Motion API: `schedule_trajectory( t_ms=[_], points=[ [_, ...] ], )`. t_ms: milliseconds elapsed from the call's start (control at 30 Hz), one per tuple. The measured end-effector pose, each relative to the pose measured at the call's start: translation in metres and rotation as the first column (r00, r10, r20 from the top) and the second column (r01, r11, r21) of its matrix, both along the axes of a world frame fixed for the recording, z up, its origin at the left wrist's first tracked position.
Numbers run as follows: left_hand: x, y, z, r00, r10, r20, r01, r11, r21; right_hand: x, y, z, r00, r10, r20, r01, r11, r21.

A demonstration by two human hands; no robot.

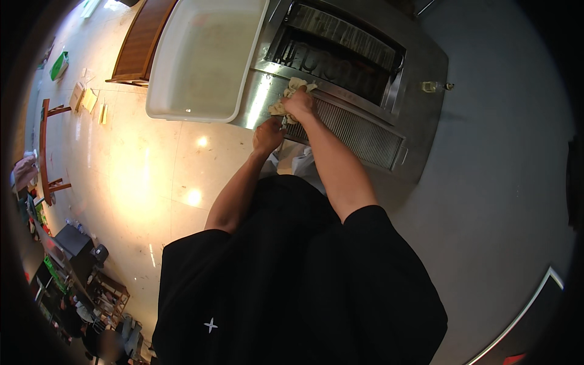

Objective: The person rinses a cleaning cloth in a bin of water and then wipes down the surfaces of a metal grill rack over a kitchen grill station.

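Observation:
A slatted metal grate (360, 130) with a wire handle at its right end lies on the near part of a stainless steel grill unit (410, 137). My right hand (300, 104) presses a crumpled beige cloth (297, 85) against the grate's left end. Close beside it on the left, my left hand (270, 134) is curled at the grate's left end, its fingers around the edge or a small metal part there; which one is hard to tell. Behind the grate, the dark open grill well (337, 68) shows curved heating elements and a ribbed panel.
A big white plastic tub (153, 86) of cloudy water stands left of the grill unit, with a wooden cabinet (139, 45) beyond it. A small bottle (429, 86) is at the unit's right edge. Chairs, other items and a person (98, 340) are at lower left.

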State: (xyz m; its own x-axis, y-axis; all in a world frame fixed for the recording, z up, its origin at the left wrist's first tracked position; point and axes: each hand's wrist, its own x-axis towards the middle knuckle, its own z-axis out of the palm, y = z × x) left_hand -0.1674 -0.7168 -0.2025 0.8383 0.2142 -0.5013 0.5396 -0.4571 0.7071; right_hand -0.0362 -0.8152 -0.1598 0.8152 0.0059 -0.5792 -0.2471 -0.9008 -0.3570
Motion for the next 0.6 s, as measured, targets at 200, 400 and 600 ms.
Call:
schedule_trajectory(
  t_ms=[200,400,600],
  points=[
    [0.002,-0.006,0.006,1.000,0.021,0.009,-0.021,0.997,0.076,-0.008,-0.005,-0.008,0.991,0.007,0.137,-0.007,1.000,0.003],
    [-0.003,-0.013,0.008,0.993,0.058,0.098,-0.070,0.990,0.119,-0.061,0.000,-0.008,0.897,-0.085,0.434,0.029,0.991,0.134],
    [-0.010,-0.008,0.004,0.982,0.066,0.178,-0.073,0.997,0.034,-0.098,0.003,-0.014,0.769,-0.174,0.615,0.076,0.980,0.182]
  ],
)
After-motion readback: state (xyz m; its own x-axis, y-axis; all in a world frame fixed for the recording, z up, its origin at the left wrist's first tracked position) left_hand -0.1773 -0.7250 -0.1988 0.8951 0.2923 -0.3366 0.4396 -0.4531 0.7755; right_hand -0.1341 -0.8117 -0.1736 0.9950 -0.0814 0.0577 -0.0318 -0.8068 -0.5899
